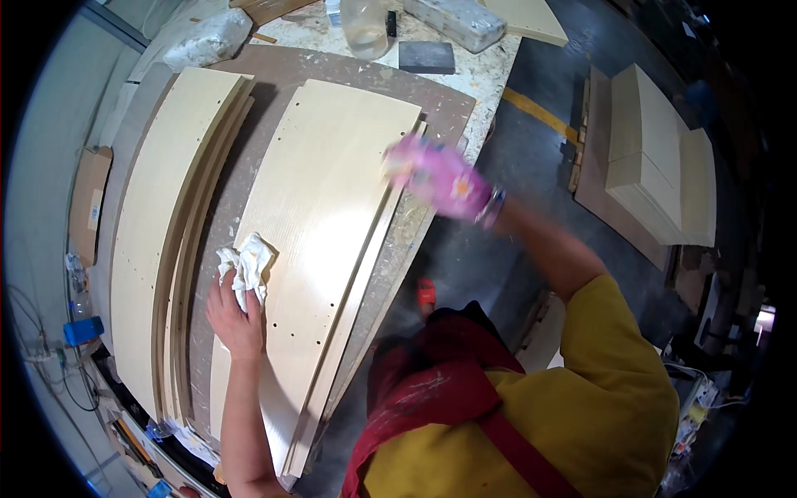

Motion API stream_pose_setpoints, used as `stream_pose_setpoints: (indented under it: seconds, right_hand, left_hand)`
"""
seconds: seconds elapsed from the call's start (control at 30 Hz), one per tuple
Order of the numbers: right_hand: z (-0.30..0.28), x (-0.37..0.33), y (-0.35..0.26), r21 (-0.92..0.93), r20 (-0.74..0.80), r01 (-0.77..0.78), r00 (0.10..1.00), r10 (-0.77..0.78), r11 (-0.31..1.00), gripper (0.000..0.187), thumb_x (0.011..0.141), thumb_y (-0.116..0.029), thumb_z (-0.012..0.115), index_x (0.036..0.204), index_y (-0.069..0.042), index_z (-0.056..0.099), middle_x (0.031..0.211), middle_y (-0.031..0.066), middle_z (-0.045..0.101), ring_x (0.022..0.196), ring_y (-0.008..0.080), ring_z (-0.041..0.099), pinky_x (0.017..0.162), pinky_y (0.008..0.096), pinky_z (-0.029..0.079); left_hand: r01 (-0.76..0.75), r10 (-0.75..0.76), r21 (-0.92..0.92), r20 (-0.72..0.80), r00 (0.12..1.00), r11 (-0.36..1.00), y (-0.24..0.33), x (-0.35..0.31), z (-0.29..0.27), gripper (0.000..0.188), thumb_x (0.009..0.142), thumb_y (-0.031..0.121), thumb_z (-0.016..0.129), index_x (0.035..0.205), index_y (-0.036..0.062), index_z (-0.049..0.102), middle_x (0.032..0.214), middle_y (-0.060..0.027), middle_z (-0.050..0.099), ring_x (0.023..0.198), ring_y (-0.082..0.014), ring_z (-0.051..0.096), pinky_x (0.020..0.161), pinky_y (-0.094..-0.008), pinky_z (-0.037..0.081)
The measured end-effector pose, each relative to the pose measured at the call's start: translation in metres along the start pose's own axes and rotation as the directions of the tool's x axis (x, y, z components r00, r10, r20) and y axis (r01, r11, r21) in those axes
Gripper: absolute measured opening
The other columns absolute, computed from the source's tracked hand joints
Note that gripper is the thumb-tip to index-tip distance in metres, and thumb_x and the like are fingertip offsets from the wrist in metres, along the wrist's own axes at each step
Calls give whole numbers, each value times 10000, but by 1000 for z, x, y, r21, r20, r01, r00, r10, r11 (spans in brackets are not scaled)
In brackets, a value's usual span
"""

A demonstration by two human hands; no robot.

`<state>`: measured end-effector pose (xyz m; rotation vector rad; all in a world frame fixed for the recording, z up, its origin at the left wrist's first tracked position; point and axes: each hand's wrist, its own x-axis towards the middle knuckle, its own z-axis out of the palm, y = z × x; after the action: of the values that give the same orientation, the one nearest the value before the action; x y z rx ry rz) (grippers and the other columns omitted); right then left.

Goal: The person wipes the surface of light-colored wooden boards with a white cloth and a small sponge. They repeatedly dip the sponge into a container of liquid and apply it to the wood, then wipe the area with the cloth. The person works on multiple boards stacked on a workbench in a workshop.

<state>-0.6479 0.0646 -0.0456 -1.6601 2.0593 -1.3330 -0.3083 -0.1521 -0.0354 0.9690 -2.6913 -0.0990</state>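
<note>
A pale wooden panel (332, 191) with small drilled holes lies on top of a stack in the middle of the table. My bare left hand (236, 322) is closed on a crumpled white cloth (246, 264) at the panel's left edge. My right hand (444, 178), in a pink flowered glove, is over the panel's far right edge. Motion smears its fingers, so I cannot make out whether they hold anything. To the left, a second stack of similar curved panels (158, 216) lies alongside, its layered edges facing the middle stack.
At the table's far end are a clear plastic jar (364, 31), a grey block (426, 57), a wrapped block (458, 21) and a plastic-wrapped bundle (209, 39). On the floor to the right, more pale panels (656, 158) are stacked. A blue object (83, 331) is at left.
</note>
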Motion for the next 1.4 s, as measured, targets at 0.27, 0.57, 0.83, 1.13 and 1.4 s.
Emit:
stream_pose_setpoints:
  seconds: [0.27, 0.57, 0.83, 1.13, 1.4]
  right_hand:
    - [-9, 8, -2, 38, -152, -117, 981, 121, 992, 271, 873, -259, 627, 1081, -85, 636, 1056, 181, 612, 975, 303, 622, 831, 397, 497]
    - [60, -36, -91, 33, 295, -35, 955, 24, 999, 69, 874, -186, 578, 894, -130, 615, 1105, 87, 612, 868, 265, 644, 796, 360, 526]
    - [1, -5, -33, 40, -163, -269, 948, 272, 962, 279, 879, -275, 625, 1040, -48, 632, 1052, 159, 613, 929, 315, 625, 806, 380, 508]
    - [21, -16, -44, -122, 0, -72, 997, 73, 990, 250, 874, -225, 619, 1096, -111, 620, 1067, 89, 619, 902, 280, 637, 774, 390, 516]
    - [34, -38, -47, -56, 61, 104, 993, -101, 993, 192, 852, -166, 622, 1041, -133, 628, 1069, 90, 632, 1018, 278, 622, 811, 370, 535]
  left_hand:
    - [-5, 5, -7, 1, 1000, 1000, -8, -4, 2, 414, 849, 234, 584, 1231, 80, 541, 1261, -190, 527, 1156, -369, 494, 953, -463, 373]
    - [5, -5, 1, 12, 1000, 1000, -5, -2, 2, 425, 842, 233, 592, 1237, 83, 542, 1253, -184, 532, 1154, -364, 498, 955, -455, 372]
    - [-14, 15, 10, -31, 999, 1000, -5, -1, 3, 405, 839, 227, 588, 1219, 89, 559, 1252, -177, 535, 1152, -355, 504, 939, -454, 380]
    - [5, -5, 12, -36, 999, 1000, -7, -4, 3, 403, 834, 234, 600, 1210, 93, 561, 1252, -170, 539, 1144, -350, 515, 935, -454, 385]
    - [2, -1, 11, -49, 999, 1000, -6, -4, 3, 406, 837, 255, 605, 1211, 103, 561, 1249, -167, 541, 1139, -347, 521, 920, -460, 392]
